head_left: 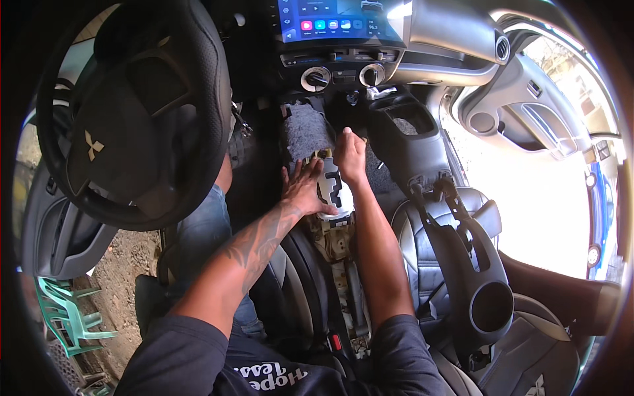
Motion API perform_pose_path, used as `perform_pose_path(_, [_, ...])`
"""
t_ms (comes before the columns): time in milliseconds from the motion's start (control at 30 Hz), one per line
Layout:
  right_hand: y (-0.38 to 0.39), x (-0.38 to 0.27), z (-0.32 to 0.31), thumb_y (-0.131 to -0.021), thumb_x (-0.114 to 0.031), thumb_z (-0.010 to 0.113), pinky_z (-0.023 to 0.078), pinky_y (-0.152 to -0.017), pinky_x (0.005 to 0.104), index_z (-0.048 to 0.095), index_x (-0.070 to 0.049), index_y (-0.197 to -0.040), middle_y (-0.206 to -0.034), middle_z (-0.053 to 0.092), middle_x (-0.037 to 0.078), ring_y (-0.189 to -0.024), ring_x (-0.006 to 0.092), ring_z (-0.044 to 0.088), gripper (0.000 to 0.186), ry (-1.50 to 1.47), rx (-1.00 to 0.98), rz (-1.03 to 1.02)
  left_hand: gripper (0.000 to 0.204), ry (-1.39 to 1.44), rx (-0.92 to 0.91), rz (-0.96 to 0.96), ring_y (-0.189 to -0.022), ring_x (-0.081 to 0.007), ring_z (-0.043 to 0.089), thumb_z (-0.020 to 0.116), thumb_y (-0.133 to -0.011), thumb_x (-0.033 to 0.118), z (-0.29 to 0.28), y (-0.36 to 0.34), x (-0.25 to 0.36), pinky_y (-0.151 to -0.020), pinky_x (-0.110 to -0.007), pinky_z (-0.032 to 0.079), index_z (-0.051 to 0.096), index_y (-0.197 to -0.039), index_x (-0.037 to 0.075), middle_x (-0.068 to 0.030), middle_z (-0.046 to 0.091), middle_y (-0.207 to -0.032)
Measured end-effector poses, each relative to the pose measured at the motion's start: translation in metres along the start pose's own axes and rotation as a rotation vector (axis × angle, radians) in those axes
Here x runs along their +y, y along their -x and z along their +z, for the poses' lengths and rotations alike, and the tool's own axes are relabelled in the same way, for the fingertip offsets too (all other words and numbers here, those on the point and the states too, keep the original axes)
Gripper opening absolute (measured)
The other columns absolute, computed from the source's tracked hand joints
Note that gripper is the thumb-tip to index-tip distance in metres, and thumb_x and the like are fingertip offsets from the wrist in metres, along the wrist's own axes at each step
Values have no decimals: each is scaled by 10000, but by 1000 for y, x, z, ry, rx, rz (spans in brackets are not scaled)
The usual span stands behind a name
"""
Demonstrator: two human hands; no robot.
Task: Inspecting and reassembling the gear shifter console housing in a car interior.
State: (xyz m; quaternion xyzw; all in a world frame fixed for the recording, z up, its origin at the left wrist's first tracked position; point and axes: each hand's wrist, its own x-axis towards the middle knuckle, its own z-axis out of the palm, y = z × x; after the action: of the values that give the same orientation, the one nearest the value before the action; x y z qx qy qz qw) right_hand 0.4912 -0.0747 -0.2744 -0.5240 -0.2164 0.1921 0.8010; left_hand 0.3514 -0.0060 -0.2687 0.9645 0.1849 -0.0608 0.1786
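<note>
The head fisheye looks down from close above.

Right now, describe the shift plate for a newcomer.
Start at the screen and drop past the knobs to the grey padding. The shift plate lies just below it, the left hand over its left edge. Unlike the fuzzy padding, it's silvery with a jagged black slot.
</note>
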Motion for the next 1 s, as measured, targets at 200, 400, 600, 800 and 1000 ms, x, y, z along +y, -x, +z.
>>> perform_pose_path(200, [15,6,2,-1070,-292,401,266,-448,243,413,-88,-665,-570,385,-53,-491,44,319,454,-1,90,-94,1397,-36,-54,-5,-1493,-380,113,836,-464,686,-4,0,4,-1174,-631,69,164,-1555,130,-72,176,-1624])
perform_pose_path(400, [20,15,1,-1065,-353,400,288,-398,233,409,-133,-661,-543,383,-49,-442,50,333,460,9,144,-197,1388,-24,-87,-18,-1496,-382,101,832,-479,678,-8,2,5,-1178,-619,55,157,-1561,131,-69,167,-1630])
perform_pose_path(600, [48,2,-1,-1061,-284,399,265,-468,254,401,-72,-630,-573,387,-48,-525,44,323,480,11,198,-170,1409,22,-40,-30,-1496,-372,99,845,-450,679,0,0,-1,-1179,-630,43,173,-1553,117,-67,164,-1627])
perform_pose_path(800, [39,3,-7,-1053,-278,398,242,-478,294,364,-45,-619,-561,337,-27,-528,77,281,494,119,159,-229,1409,4,-24,-34,-1505,-347,74,847,-458,675,-4,-2,1,-1182,-622,10,159,-1558,125,-58,155,-1630])
perform_pose_path(1000, [14,14,-7,-1054,-229,380,260,-468,293,369,-60,-630,-573,359,-26,-515,72,299,457,224,154,-208,1409,24,-41,-20,-1508,-337,61,843,-474,671,2,4,3,-1183,-617,-8,129,-1563,134,-52,133,-1634])
